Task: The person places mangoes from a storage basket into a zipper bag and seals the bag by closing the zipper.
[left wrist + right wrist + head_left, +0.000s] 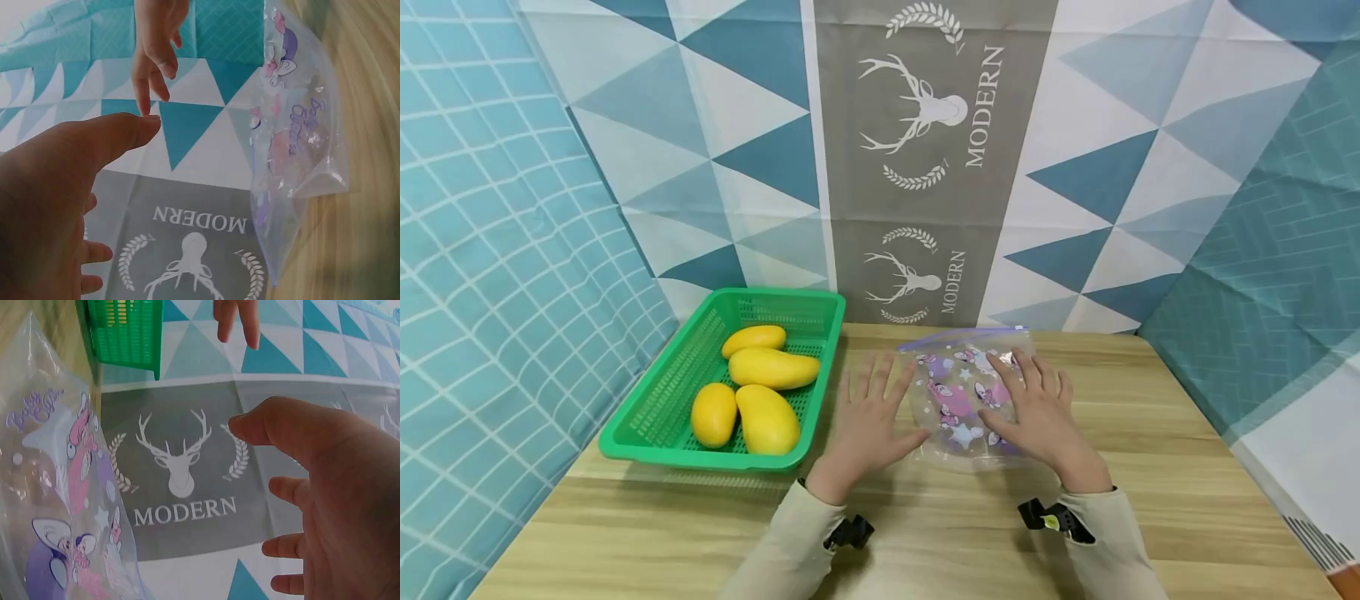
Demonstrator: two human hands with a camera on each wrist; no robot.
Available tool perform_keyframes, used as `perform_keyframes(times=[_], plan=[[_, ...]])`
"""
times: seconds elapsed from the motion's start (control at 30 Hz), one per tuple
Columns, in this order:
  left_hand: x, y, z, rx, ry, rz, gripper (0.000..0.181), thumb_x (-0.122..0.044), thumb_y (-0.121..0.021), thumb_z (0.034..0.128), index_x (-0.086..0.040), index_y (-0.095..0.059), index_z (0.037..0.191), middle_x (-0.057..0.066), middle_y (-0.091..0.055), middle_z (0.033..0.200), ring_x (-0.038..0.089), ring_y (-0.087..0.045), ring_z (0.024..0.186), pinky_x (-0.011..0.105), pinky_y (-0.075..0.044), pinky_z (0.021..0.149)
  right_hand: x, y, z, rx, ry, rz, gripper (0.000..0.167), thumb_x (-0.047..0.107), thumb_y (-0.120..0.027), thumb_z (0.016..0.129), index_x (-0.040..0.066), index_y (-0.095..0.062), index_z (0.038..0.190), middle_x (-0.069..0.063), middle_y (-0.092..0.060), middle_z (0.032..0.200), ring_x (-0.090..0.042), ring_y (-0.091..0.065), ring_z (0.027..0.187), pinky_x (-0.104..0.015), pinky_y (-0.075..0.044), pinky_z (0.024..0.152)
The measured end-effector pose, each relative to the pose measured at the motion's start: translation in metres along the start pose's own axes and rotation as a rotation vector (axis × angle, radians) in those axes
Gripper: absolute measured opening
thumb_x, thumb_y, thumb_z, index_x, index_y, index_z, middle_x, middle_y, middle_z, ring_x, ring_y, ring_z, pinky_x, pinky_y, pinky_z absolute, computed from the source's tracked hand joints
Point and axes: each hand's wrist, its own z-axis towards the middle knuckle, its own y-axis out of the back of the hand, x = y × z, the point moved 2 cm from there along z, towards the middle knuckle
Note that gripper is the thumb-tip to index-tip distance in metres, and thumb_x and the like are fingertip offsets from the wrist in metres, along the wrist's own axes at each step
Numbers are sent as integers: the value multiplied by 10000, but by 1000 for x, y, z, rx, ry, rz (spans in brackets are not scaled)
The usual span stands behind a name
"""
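Note:
A clear zip bag [964, 398] printed with pink, purple and white cartoon figures lies on the wooden table, its purple zip edge toward the back wall. My left hand [868, 429] is spread with straight fingers at the bag's left side, holding nothing. Over the bag's right part is my right hand [1043, 412], fingers spread and likewise holding nothing. Both wrist views show a gap between the hands and the zip bag [306, 125]. To the left, a green plastic basket [647, 457] contains several yellow mangoes [769, 421].
The wooden table [955, 550] ends at a back wall covering [917, 200] with deer heads and triangles. A blue grid-patterned cloth [497, 250] borders the left side. Teal covering [1262, 317] stands along the right.

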Motion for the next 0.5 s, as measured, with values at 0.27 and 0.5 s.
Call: perform_keyframes(times=[0.27,0.5], plan=[[-5,-13,5,28,1,-28,935,-623,-618,868,-205,-213,1600,172,-207,1620,426,-182,1469,651,-152,1124,-15,-2,0,-11,-45,1,739,380,-663,874,151,-350,1503,-286,-253,1514,-541,-200,1359,-721,-63,1037],[-10,-29,14,34,-12,-36,937,-636,-626,855,-203,-237,1590,168,-261,1599,405,-236,1452,625,-192,1123,-27,-2,2,25,-98,13,730,383,-627,898,144,-321,1516,-318,-238,1518,-554,-188,1360,-727,-71,1032]])
